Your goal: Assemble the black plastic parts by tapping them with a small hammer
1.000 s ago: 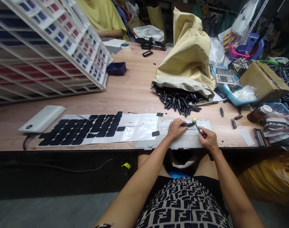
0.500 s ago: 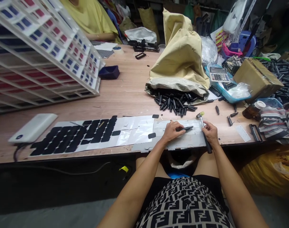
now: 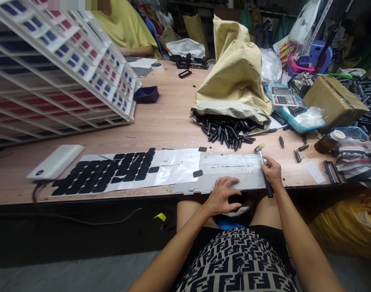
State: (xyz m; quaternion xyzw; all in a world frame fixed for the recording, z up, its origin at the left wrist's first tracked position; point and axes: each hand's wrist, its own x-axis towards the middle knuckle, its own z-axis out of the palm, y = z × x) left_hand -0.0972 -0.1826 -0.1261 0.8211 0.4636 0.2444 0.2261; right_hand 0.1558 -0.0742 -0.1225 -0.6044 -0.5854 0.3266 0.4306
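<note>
My left hand (image 3: 224, 195) hovers over the table's front edge, thumb and fingers apart, with nothing in it. Below it, between my legs, is a dark opening with a pale rim (image 3: 242, 210), partly hidden by the hand. My right hand (image 3: 272, 172) grips a small hammer (image 3: 267, 182) by its handle, the yellow-tipped head pointing away from me. The hammer rests by the right end of a grey board (image 3: 231, 174) with clear tape across it. Farther back, a pile of black pen-like parts (image 3: 228, 134) spills from a beige sack (image 3: 234, 73).
Left of the board lies a white sheet (image 3: 173, 166) with rows of black stickers (image 3: 91, 176), near a white box (image 3: 56, 161). A white plastic crate (image 3: 129, 113) stands at far left. At right are a calculator (image 3: 283, 96), a cardboard box (image 3: 334, 97) and a lidded jar (image 3: 328, 142). A person in yellow (image 3: 127, 28) sits opposite.
My left hand has let go of the black pen-like part and moved back toward me, past the table edge. My right hand still holds the hammer. The view has shifted slightly.
</note>
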